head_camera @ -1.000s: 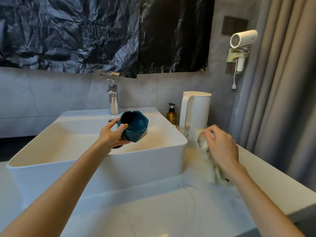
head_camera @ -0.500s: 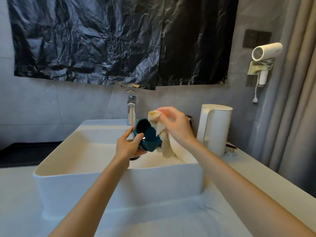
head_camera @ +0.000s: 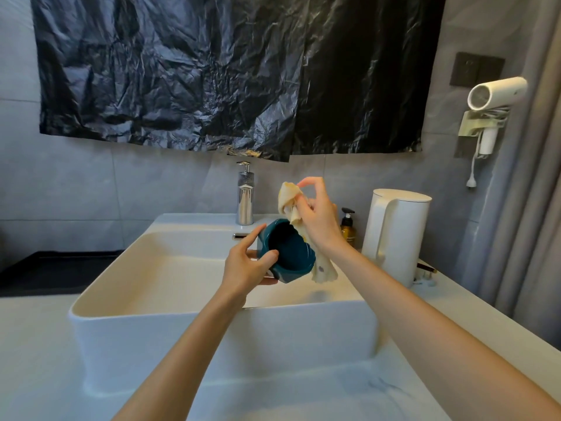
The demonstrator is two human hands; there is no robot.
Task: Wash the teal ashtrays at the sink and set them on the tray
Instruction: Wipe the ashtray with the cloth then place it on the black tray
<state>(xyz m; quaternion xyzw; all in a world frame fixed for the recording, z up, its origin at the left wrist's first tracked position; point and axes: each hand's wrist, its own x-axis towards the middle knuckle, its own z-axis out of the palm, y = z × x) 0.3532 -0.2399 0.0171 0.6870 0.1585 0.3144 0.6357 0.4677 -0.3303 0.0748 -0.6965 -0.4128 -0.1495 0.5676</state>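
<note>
Head view: smooth white rectangular ceramic sink point(head_camera: 212, 338); over its basin, left hand point(head_camera: 243, 268) curled round a tilted, glossy teal lobed ceramic ashtray point(head_camera: 288, 250); higher over the sink, right hand point(head_camera: 318, 220) pinching a limp, crumpled cream cloth point(head_camera: 288, 202).

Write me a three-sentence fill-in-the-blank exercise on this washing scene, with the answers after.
1. The left hand holds the teal ashtray over the white ____.
2. The right hand pinches a pale yellow ____ beside the ashtray.
3. The amber pump bottle stands just left of the white ____.
Missing words: sink; cloth; kettle.
</note>
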